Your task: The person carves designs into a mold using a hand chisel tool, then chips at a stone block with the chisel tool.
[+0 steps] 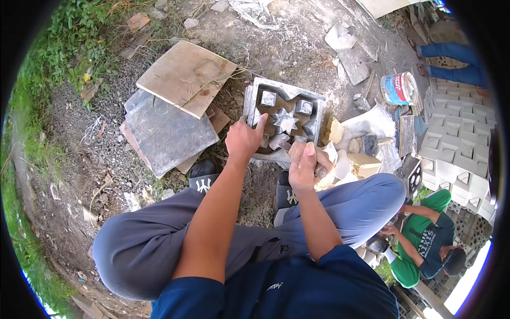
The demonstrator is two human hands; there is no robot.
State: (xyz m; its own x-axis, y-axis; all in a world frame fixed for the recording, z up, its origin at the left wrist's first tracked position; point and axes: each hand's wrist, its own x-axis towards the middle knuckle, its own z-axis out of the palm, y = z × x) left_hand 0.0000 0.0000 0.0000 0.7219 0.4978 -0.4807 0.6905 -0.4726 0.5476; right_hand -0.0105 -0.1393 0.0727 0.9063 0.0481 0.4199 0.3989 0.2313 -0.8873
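A square grey mold (316, 125) lies on the ground in front of my feet. Inside it are a star-shaped piece (285, 122) in the middle and several raised blocks, such as the one at the upper left (269, 98). My left hand (243, 139) rests at the mold's left rim, its index finger stretched out over the inside. Over the near right corner, my right hand (304, 166) is closed with the thumb up. A greyish end shows below its fingers, but what it grips is mostly hidden.
Wooden boards (186, 74) and a grey slab (172, 133) lie stacked at left. A paint bucket (397, 89), a white sack (374, 123) and broken pieces lie right. Pale blocks (451, 143) are stacked far right. A person in green trousers (411, 242) sits nearby; another's blue-trousered legs (451, 61) show behind.
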